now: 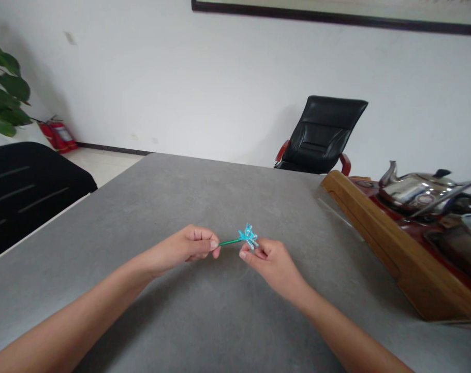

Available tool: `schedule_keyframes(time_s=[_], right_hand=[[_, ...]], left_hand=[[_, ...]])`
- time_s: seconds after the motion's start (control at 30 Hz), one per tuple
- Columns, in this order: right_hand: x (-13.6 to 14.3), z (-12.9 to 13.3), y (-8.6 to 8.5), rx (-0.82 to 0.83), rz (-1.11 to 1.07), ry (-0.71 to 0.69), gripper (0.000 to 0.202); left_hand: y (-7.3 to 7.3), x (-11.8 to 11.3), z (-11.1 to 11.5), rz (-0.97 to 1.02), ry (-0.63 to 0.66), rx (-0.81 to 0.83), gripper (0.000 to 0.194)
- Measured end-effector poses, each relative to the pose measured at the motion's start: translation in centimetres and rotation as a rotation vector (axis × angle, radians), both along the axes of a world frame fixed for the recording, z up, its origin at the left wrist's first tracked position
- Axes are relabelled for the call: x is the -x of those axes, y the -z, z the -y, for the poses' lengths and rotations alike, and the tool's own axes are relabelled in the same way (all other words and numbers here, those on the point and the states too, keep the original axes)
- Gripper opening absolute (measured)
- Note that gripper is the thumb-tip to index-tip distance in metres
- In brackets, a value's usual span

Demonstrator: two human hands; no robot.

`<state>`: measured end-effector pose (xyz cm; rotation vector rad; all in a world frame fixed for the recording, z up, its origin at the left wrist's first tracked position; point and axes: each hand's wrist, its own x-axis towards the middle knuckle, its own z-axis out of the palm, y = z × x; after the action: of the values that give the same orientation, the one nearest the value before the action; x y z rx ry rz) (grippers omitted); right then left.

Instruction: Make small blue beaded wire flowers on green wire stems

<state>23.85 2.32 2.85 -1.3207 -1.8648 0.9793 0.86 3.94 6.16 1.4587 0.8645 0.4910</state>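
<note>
A small blue beaded flower with a thin green stem is held above the grey table. My left hand pinches the end of the stem between thumb and fingers. At the flower's head, my right hand has its thumb and fingertips closed on the lower beaded petals. The stem lies nearly level, with the blossom pointing right. Part of the petals is hidden by the right fingers.
On the right, a wooden tea tray carries a steel kettle. Behind the table stands a black office chair. Another black chair, a plant and fire extinguishers are at the left.
</note>
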Motion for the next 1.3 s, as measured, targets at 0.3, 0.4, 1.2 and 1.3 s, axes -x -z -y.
schedule_keyframes(time_s=[0.3,0.4,1.2,1.3], right_hand=[[-0.5,-1.0,0.4,0.15,-0.168,-0.038,0.02],[-0.5,-0.9,0.0,0.119,-0.128,-0.022,0.02],[-0.1,1.6,-2.7,-0.368,0.24,-0.111,0.013],[-0.1,1.7,-2.6,-0.408,0.277,-0.12,0.015]], left_hand=[[-0.4,0.1,0.2,-0.11,0.249,-0.068,0.035],[-0.1,0.2,0.2,-0.154,0.324,-0.119,0.031],[0.2,-0.3,-0.1,-0.483,0.079,-0.402,0.03],[0.2,-0.3,-0.2,-0.48,0.019,-0.381,0.03]])
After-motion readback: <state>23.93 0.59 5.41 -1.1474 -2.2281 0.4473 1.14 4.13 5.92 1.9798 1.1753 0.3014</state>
